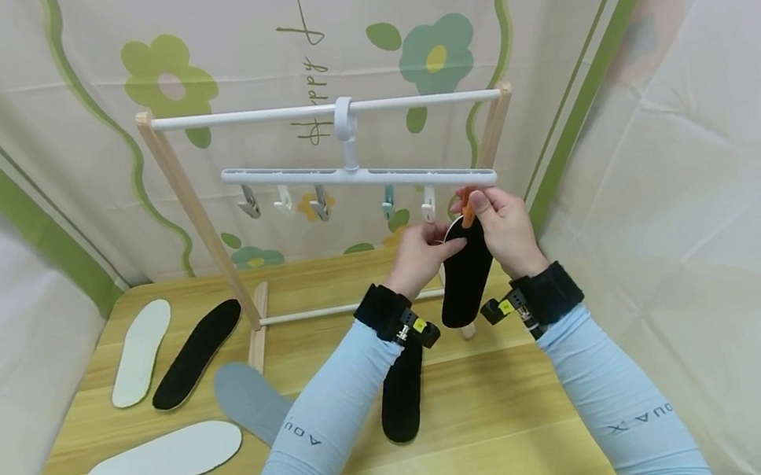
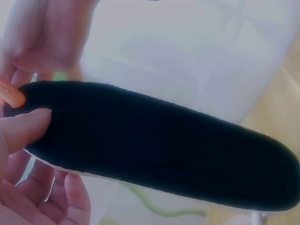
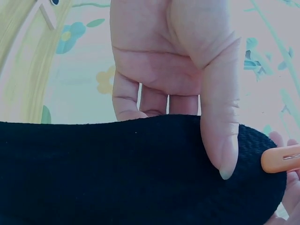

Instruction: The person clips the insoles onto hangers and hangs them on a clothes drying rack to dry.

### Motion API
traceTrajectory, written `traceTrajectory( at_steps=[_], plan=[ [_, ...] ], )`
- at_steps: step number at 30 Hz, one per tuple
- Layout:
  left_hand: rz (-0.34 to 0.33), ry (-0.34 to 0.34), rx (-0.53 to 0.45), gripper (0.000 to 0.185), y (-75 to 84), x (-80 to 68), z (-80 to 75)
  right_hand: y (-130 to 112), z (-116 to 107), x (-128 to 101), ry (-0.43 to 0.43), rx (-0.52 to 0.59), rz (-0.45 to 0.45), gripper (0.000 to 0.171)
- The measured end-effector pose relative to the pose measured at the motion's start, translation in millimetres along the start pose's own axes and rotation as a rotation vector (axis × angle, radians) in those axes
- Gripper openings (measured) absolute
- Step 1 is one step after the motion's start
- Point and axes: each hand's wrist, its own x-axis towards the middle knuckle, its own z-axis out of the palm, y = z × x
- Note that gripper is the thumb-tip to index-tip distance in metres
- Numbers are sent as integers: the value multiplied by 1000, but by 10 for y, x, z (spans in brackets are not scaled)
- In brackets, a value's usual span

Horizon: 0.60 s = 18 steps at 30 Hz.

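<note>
Both hands hold a black, knit-textured fabric insole upright beneath the right end of a white plastic multi-clip hanger hung on a wooden-framed rail. Only the head view shows this setting, with further flat insoles, white, black and grey, lying on the light wooden table. The left wrist view shows the left hand pinching the insole's rounded end, thumb on top. The right wrist view shows the right hand pressing its thumb onto the ribbed fabric beside an orange plastic clip at the tip.
</note>
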Motion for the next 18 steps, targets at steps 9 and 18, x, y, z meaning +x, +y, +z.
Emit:
traceTrajectory(
  at_steps=[9,18],
  plan=[
    [3,-26,-19,19,-27,7,24,61,2,-3,21,49,36,37],
    [-10,-39,-16,24,-89,22,12,65,-15,-24,-15,60,100,34]
  ],
)
